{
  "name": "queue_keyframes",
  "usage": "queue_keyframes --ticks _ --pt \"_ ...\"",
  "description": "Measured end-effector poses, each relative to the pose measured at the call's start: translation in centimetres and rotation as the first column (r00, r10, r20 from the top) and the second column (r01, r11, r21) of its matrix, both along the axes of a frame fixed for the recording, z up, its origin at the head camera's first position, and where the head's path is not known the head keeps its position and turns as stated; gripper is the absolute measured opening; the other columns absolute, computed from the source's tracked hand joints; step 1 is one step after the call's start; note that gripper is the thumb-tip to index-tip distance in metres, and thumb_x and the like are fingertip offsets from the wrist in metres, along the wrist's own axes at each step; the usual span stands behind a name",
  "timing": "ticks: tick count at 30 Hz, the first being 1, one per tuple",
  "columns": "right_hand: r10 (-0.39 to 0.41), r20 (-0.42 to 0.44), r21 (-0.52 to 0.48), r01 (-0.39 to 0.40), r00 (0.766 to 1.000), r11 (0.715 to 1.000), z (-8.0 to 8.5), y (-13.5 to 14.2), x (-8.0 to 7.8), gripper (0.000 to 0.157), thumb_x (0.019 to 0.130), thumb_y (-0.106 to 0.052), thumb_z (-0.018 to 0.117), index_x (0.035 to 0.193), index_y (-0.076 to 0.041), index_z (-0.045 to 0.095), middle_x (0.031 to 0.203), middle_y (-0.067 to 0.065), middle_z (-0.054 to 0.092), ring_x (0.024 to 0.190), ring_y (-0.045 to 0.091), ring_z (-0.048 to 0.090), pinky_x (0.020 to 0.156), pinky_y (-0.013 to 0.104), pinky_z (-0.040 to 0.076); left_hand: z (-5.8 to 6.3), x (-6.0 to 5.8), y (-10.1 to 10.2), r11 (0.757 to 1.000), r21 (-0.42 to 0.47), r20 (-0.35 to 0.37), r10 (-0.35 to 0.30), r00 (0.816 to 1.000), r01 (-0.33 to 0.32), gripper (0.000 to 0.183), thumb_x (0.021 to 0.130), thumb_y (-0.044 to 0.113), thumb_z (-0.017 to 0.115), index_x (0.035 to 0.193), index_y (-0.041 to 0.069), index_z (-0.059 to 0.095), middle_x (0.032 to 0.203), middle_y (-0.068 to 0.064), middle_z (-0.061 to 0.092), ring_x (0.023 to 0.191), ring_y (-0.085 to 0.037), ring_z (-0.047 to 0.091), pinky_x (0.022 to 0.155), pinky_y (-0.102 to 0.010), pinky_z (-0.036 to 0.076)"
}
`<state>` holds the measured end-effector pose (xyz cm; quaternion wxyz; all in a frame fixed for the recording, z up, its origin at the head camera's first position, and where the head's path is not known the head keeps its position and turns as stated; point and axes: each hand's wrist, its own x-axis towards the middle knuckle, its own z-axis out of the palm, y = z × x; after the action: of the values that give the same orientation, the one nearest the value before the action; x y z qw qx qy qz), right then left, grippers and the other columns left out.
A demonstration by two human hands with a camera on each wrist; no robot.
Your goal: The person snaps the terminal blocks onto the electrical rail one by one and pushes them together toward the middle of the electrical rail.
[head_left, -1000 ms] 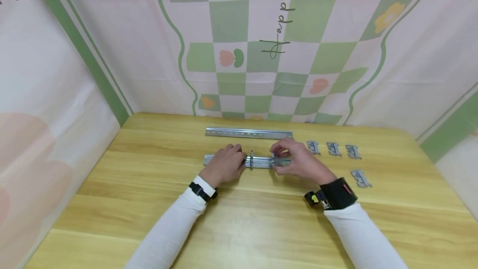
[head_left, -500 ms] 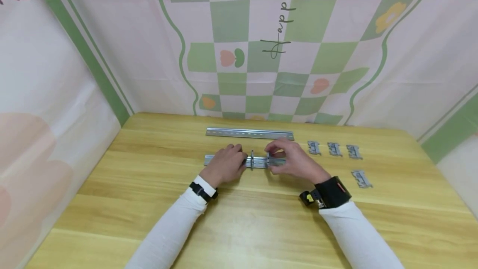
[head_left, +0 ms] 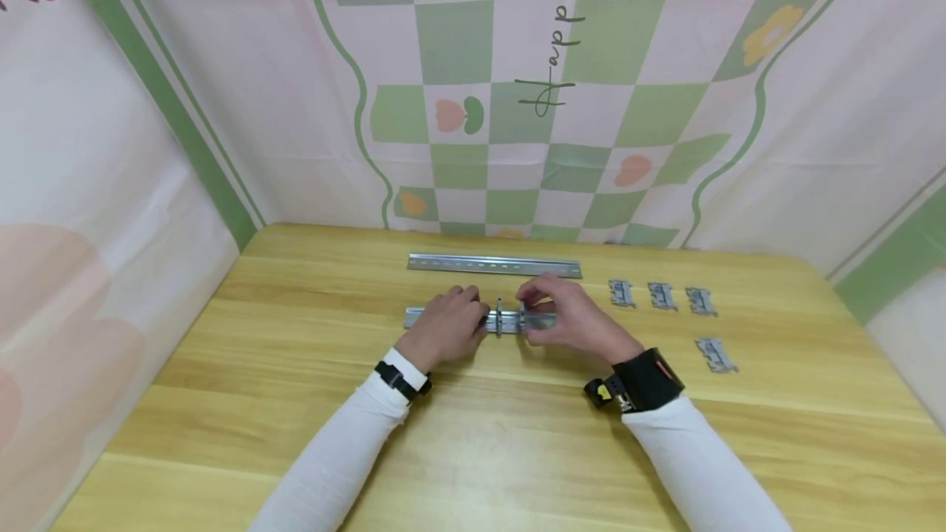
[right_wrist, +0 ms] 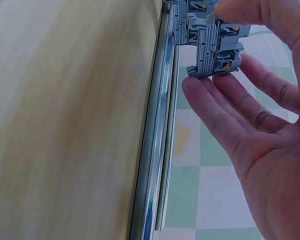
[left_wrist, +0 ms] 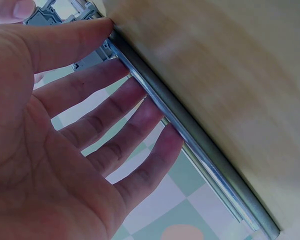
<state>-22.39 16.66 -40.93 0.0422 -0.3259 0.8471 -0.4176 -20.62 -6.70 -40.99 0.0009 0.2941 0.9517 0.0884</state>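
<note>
Wooden table (head_left: 473, 450) | checked cloth (head_left: 454, 167) behind (lettered "Happy") | left fingers (left_wrist: 85, 90) grip rail (left_wrist: 202, 151)

A left hand (head_left: 446, 323) is hiding a stretch of the near metal rail (head_left: 510, 323), a right hand (head_left: 572, 320) is covering its right end, and two white sleeves (head_left: 343, 442) are running out of the head view's bottom edge, with backdrop lettering (head_left: 557, 43) spilling past its top

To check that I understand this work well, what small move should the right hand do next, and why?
Probably the right hand should slide the held block gently leftward: in the head view a gap separates it from the other block standing across the near rail, which the left hand holds.
</note>
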Motion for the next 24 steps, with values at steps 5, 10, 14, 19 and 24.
queue_keyframes --ticks 5,10,14,19,24 --pt "-0.011 0.002 0.029 0.011 1.0 1.0 0.24 -0.41 0.1 0.054 0.074 0.005 0.079 0.124 0.007 0.06 0.118 0.018 0.059 0.108 0.03 0.064 0.094 0.039 0.055 0.03 -0.01 0.03 1.0 -0.002 -0.001 0.001 1.0 -0.001 0.022 0.099 0.025 0.068 0.113 0.01 0.074 0.107 -0.005 0.062 0.092 -0.021 0.056 0.075 -0.035 0.053" --pt "-0.018 -0.01 0.073 0.019 1.0 0.997 0.11 -0.54 0.07 0.057 0.075 0.002 0.08 0.128 0.008 0.06 0.116 0.013 0.06 0.107 0.031 0.066 0.091 0.035 0.057 0.1 -0.02 0.06 1.0 -0.004 0.004 0.003 1.0 -0.003 0.023 0.099 0.026 0.067 0.113 0.01 0.074 0.108 -0.005 0.062 0.093 -0.021 0.056 0.076 -0.036 0.054" --pt "-0.027 0.009 0.086 0.026 1.0 0.996 0.12 -0.61 0.1 0.056 0.076 0.001 0.079 0.128 0.007 0.061 0.118 0.013 0.06 0.108 0.033 0.067 0.089 0.033 0.057 0.16 0.03 0.05 1.0 -0.003 0.006 0.004 1.0 -0.004 0.023 0.099 0.026 0.067 0.114 0.01 0.073 0.108 -0.005 0.062 0.093 -0.021 0.056 0.077 -0.036 0.054" --pt "-0.041 0.037 0.089 0.038 0.998 0.995 0.25 -0.81 0.15 0.056 0.077 0.002 0.079 0.129 0.006 0.061 0.121 0.015 0.06 0.109 0.033 0.067 0.09 0.032 0.057 0.13 0.06 0.03 1.0 -0.006 0.001 0.004 1.0 -0.004 0.022 0.099 0.026 0.067 0.113 0.01 0.073 0.109 -0.005 0.062 0.092 -0.021 0.056 0.076 -0.035 0.053" --pt "-0.047 0.064 0.075 0.042 0.997 0.996 0.33 -0.97 0.13 0.055 0.078 0.003 0.078 0.13 0.006 0.06 0.121 0.017 0.059 0.11 0.035 0.067 0.09 0.034 0.057 0.1 0.0 0.04 1.0 -0.008 0.002 0.005 1.0 -0.005 0.022 0.099 0.025 0.067 0.113 0.01 0.074 0.108 -0.005 0.062 0.091 -0.02 0.056 0.074 -0.034 0.052"
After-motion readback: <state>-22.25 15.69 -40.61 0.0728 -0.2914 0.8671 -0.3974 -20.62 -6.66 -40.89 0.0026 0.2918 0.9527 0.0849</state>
